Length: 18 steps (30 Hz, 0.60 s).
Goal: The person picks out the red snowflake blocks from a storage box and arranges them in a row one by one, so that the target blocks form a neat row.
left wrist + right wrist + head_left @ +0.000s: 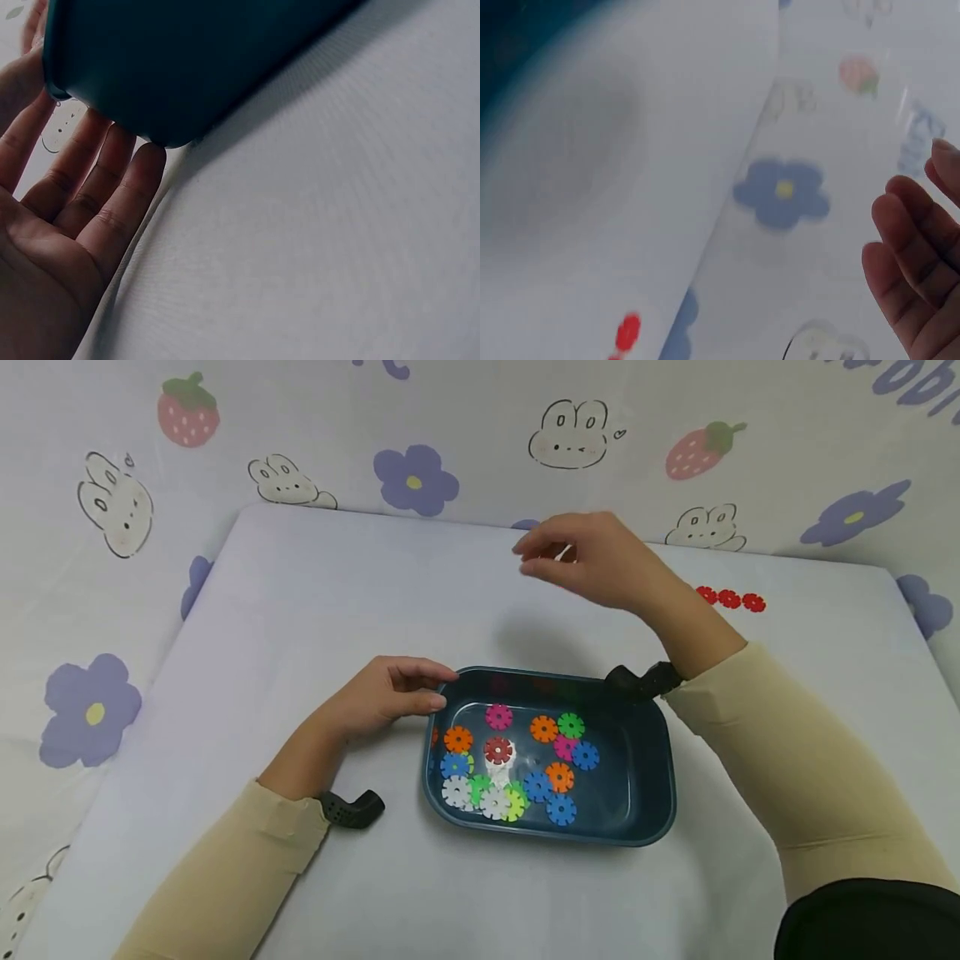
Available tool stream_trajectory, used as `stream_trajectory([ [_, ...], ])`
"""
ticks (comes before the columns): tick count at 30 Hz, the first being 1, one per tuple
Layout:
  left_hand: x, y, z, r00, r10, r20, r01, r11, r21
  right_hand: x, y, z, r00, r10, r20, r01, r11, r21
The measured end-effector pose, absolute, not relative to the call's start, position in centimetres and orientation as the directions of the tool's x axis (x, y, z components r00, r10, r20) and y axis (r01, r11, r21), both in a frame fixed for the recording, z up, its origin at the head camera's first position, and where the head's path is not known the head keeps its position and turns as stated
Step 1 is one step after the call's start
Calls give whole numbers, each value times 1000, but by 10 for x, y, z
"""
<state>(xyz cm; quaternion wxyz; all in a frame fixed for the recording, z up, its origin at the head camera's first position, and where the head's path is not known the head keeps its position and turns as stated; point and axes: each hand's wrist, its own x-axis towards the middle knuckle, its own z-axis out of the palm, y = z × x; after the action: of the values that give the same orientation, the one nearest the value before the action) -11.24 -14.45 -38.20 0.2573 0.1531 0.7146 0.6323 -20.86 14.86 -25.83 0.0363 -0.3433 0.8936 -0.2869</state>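
My left hand (386,692) rests at the left end of a dark teal plastic bin (652,839), its thumb and index fingertips at the rim. In the left wrist view the fingers (124,206) lie fairly straight against the bin's outer wall. Several flower-shaped plastic discs lie inside the bin, among them orange (458,739), pink (498,717), blue (561,809), green (571,725) and white (495,803) ones. My right hand (592,560) hovers beyond the bin, fingers loosely bent and holding nothing. Red flower discs (729,599) form a row behind the right forearm, which may hide more.
A white cloth covers the table (337,577). Behind it hangs a sheet printed with purple flowers (416,481), strawberries and rabbits. A black wrist camera (352,810) sits by the left cuff, another (641,682) over the bin's far right rim.
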Motion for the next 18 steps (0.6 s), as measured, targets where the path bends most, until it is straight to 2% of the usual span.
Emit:
stream_trajectory([
  [2,-113,-145,-381,-819,546,-176,-114,147,983,-193,140,-259,-690,-708,150,-653,520,-551],
  [4,-113,-145,-380,-818,547,-179,-121,140,983,-177,132,-260,-628,-771,103,-668,466,-579],
  [8,-112,-146,-378,-817,549,-175,-125,128,984,-151,118,-270,-481,-872,-94,-635,420,-648],
  [11,-112,-146,-378,-816,552,-174,-127,122,984,-136,109,-287,-387,-888,-246,-631,450,-632],
  [14,-111,-146,-379,-814,554,-173,-126,122,984,-125,101,-305,-367,-859,-356,-664,510,-546],
  [18,-111,-147,-381,-813,555,-173,-114,140,984,-117,93,-321,-405,-809,-426,-714,571,-406],
])
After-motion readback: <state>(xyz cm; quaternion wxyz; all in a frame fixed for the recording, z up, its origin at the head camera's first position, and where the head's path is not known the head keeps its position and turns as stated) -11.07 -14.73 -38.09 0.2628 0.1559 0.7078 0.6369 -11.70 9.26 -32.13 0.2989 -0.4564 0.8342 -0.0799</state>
